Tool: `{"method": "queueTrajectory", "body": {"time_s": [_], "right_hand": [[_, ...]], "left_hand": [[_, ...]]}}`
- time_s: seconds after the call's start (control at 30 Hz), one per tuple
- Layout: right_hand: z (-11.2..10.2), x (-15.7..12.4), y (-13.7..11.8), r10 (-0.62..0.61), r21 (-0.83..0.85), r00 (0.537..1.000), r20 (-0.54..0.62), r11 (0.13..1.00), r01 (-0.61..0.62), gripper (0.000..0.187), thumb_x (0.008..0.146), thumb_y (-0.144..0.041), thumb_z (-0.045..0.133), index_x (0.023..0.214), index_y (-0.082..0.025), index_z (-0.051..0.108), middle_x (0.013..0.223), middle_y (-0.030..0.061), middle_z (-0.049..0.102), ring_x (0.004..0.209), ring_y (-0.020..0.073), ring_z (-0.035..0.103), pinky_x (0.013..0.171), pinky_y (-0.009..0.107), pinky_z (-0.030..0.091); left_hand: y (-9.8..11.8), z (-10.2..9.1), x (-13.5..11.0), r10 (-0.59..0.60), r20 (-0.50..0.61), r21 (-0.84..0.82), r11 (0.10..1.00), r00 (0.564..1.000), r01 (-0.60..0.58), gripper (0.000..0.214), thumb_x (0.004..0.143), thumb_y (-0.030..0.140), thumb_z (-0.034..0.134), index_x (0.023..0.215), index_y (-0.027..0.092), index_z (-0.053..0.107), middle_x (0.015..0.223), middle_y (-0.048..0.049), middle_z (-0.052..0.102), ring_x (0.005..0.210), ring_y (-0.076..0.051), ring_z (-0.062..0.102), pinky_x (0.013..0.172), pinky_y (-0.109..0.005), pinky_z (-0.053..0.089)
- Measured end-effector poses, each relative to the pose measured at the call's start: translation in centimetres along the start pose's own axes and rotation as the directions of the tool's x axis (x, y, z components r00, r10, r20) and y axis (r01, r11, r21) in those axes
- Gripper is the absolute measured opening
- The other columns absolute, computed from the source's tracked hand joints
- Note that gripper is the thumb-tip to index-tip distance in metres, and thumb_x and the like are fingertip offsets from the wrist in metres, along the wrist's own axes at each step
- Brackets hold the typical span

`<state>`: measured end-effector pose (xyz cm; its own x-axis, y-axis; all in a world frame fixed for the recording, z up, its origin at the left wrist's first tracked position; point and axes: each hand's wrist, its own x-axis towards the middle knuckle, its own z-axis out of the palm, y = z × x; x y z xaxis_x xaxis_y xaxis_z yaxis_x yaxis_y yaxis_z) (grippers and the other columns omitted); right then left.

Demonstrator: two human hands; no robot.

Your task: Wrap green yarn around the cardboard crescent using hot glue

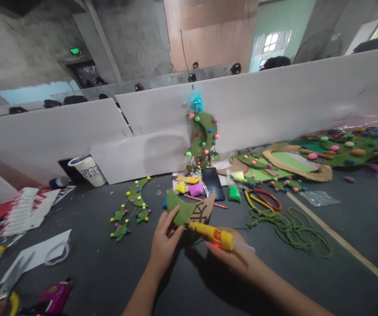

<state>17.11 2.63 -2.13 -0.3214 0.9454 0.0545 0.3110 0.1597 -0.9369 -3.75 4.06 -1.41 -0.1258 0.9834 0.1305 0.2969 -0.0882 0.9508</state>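
Note:
My left hand (pixel 164 239) pinches the lower edge of a crescent cardboard piece (pixel 192 210), green felt on its left half and bare brown card on its right. My right hand (pixel 233 259) is wrapped round a yellow glue gun (pixel 210 232), whose nozzle points left and touches the crescent's lower edge. Both hands hover just above the dark table (pixel 110 263). A finished green crescent with coloured pompoms (pixel 137 193) lies to the left. A taller decorated crescent (pixel 204 136) stands against the white partition behind.
A black phone (pixel 212 183), small clay packets (pixel 195 188), a green string coil (pixel 290 228) and red-handled scissors (pixel 264 199) lie beyond my hands. A paper cup (pixel 88 170) stands at back left. White paper scraps (pixel 34 254) lie left. More green decorations (pixel 340 151) sit at right.

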Motion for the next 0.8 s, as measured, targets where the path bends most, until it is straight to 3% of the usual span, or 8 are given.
{"method": "queueTrajectory", "body": {"time_s": [0.8], "right_hand": [[-0.33,0.51,0.09,-0.041,0.015,0.999,0.019,0.999,0.041,0.024,0.084,-0.038,0.056,0.073,-0.018,0.059,0.064,-0.0001,0.056,0.057,0.0137,0.051,0.055,0.024,0.045]], "left_hand": [[-0.12,-0.11,0.12,0.012,-0.001,-0.004,1.000,1.000,-0.012,0.048,0.073,0.032,0.067,0.120,0.022,0.064,0.090,-0.0010,0.049,0.069,-0.011,0.050,0.061,-0.021,0.046]]}}
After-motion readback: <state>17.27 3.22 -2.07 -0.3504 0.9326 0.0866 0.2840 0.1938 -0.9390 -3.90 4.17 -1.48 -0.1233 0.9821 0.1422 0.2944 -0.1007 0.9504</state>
